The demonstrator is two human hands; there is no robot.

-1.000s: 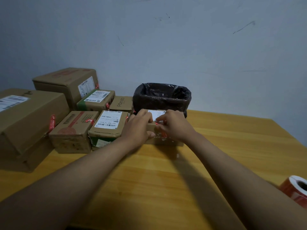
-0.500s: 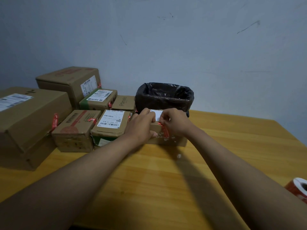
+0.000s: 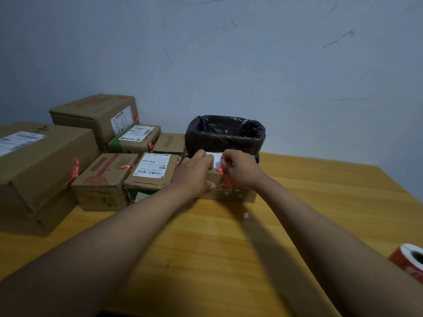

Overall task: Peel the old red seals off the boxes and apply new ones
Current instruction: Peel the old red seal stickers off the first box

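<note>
Pale blue wall backs a wooden surface (image 3: 229, 243), with sealed boxes stacked at nine to ten o'clock and a black-lined bin (image 3: 225, 133) at twelve. At centre, the left hand (image 3: 194, 173) presses flat on a small box (image 3: 229, 191), holding it down, while the right hand (image 3: 240, 171) has its fingers pinched on the red seal (image 3: 225, 179) at the box's top edge. Peeling looks underway. Next comes a steady pull, then dropping it in the bin. A seal roll (image 3: 409, 261) waits at four o'clock.
</note>
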